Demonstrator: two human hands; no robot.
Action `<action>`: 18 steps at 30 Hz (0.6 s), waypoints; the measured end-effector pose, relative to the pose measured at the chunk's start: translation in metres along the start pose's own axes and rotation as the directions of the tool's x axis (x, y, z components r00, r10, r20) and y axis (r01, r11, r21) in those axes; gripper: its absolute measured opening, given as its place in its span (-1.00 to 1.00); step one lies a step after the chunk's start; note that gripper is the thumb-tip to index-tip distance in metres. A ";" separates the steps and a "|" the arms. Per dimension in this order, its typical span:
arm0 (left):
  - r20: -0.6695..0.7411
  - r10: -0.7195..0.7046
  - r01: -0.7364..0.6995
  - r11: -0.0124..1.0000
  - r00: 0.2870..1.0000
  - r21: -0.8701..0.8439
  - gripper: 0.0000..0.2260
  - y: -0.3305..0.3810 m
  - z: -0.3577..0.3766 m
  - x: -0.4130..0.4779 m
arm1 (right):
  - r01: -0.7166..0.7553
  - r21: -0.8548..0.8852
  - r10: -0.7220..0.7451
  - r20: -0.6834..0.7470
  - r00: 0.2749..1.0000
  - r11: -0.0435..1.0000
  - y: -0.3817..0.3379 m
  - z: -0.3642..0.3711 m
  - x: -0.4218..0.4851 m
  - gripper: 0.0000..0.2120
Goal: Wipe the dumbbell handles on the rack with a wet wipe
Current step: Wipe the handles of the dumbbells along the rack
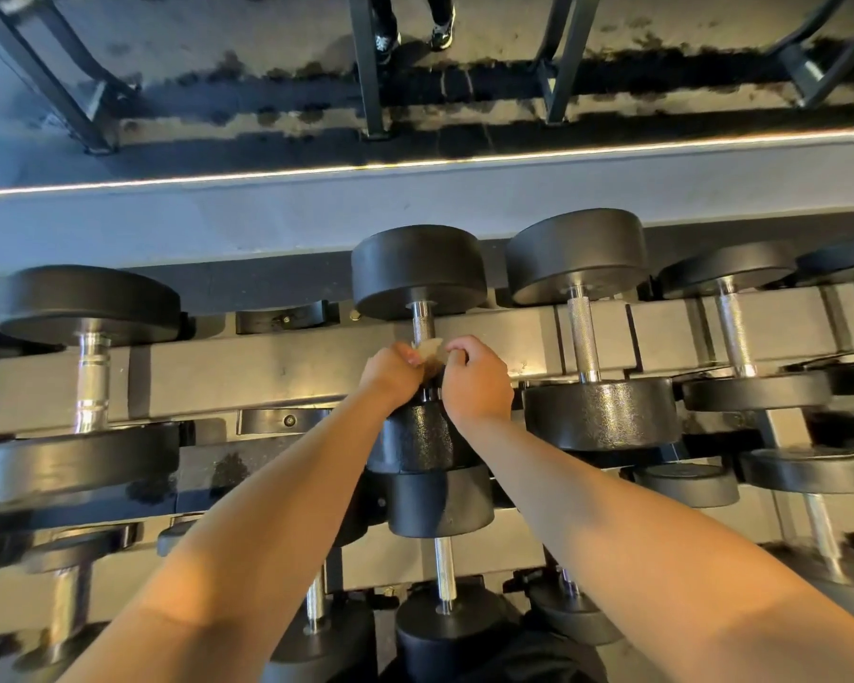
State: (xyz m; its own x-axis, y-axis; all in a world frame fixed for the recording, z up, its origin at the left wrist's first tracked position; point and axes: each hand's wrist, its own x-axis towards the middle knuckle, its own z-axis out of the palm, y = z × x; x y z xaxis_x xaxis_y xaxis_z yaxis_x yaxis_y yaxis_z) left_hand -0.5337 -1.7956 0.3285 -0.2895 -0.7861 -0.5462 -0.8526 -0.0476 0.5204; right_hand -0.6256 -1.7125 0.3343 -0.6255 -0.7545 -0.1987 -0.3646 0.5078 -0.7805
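Gym flooring, dark and blotchy, fills the top of the view behind a tiered rack (277,367) loaded with dumbbells, and a bright strip of light (415,162) runs along the ledge just beyond it. At the upper edge a person's two shoes (415,34) stand between metal frame legs.

On the top tier, near the middle, lies a black dumbbell (417,271) with a chrome handle (422,325) running toward the viewer. Both hands meet on the near part of that handle. The left hand (390,372) has its fingers curled, pinching a wet wipe (427,352) against the bar; the right hand (477,379) curls in from the other side and also grips the wipe (a small crumpled pale wad, mostly hidden between the two hands). Only the far stretch of the handle shows above the knuckles.

Just to the right sits another dumbbell (578,256) with a knurled handle, then thinner ones farther right. Well to the left rests a larger dumbbell (87,305) with a thick chrome handle. Between it and the middle one, an empty cradle (282,317) shows on the rack. Lower tiers hold more dumbbells beneath the forearms.
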 end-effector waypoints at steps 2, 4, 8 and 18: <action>0.093 -0.034 0.025 0.994 0.995 0.107 -0.89 0.000 -0.003 -0.004 | 0.010 -0.023 -0.010 0.004 1.000 1.000 0.000 0.000 0.000 -0.78; 0.149 -0.054 0.029 0.985 0.987 0.169 -0.95 0.002 -0.006 -0.005 | 0.011 -0.036 -0.011 0.006 1.000 0.999 0.000 0.000 0.001 -0.78; 0.070 -0.055 0.038 0.974 0.996 0.224 -0.83 0.004 -0.003 -0.004 | 0.026 -0.039 -0.026 0.004 1.000 0.999 0.000 0.000 0.000 -0.78; 0.016 -0.022 0.020 0.990 1.000 0.138 -0.89 0.013 -0.006 -0.014 | 0.045 -0.008 -0.044 0.011 0.999 0.999 -0.001 -0.005 -0.001 -0.78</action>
State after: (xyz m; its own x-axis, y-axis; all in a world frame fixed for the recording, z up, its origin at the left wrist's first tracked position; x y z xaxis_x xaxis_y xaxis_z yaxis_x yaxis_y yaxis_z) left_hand -0.5380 -1.7886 0.3465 -0.2774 -0.7747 -0.5682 -0.9102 0.0225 0.4136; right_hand -0.6275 -1.7101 0.3381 -0.6010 -0.7809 -0.1703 -0.3977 0.4770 -0.7838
